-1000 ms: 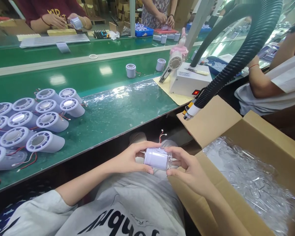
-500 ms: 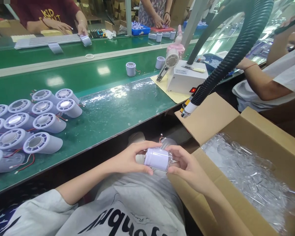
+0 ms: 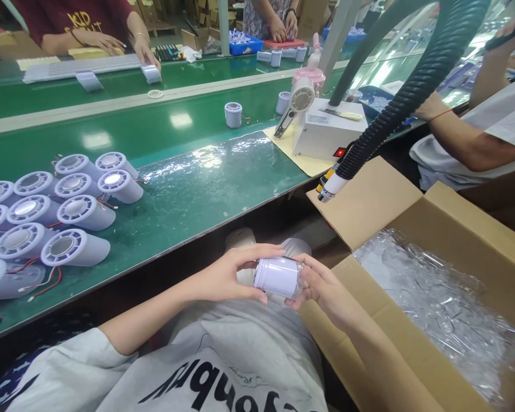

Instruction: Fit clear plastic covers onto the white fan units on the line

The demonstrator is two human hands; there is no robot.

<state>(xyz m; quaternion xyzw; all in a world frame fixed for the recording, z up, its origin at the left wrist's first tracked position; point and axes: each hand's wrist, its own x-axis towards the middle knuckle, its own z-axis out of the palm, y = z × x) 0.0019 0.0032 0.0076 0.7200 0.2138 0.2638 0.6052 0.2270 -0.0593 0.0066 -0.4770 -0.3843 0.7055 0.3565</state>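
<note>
Above my lap I hold a lavender cylindrical fan housing (image 3: 277,277) lying on its side between both hands. My left hand (image 3: 236,274) grips its left end, thumb below and fingers along the top. On the right end, which has a clear plastic cover (image 3: 300,279) around it, my right hand (image 3: 321,289) is closed with bent fingers. Several similar lavender housings (image 3: 75,249) with red and white wires stand in rows on the green bench at the left.
An open cardboard box (image 3: 381,309) of clear plastic covers (image 3: 429,315) stands at my right. A black flexible hose (image 3: 403,109) arches over it from a white machine (image 3: 328,134). One housing (image 3: 233,115) rides on the green belt (image 3: 141,129). Co-workers' hands (image 3: 148,54) work across the bench.
My right fingers have shifted and curled more closely around the clear-covered end. The lone housing on the belt has moved slightly right. My left hand's grip looks the same.
</note>
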